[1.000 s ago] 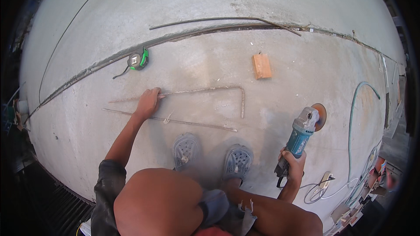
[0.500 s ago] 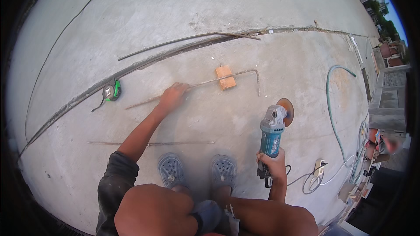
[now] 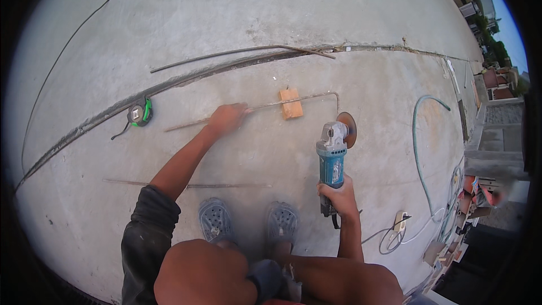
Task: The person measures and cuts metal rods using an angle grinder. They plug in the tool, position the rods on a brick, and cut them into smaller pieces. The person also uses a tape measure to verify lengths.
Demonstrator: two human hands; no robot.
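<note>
Rod (image 3: 262,105) left, grinder (image 3: 331,165) right

I have the left hand (image 3: 227,119) closed on the rod's straight length, which crosses an orange block (image 3: 292,112) on the concrete floor (image 3: 271,152) and bends at its right end. I expect it stiff, rough and fairly light, steadiest held near the block. The right hand (image 3: 340,194) wraps the grinder's body: heavy, I'd judge (head-heavy, probably), best held there, clear of the disc (image 3: 351,130), close by the bent end; whether they touch, I cannot tell.

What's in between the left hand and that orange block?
A stretch of the bent metal rod. It runs from the left hand to the orange block and crosses over it, with grey floor around. The head view shows this.
</note>
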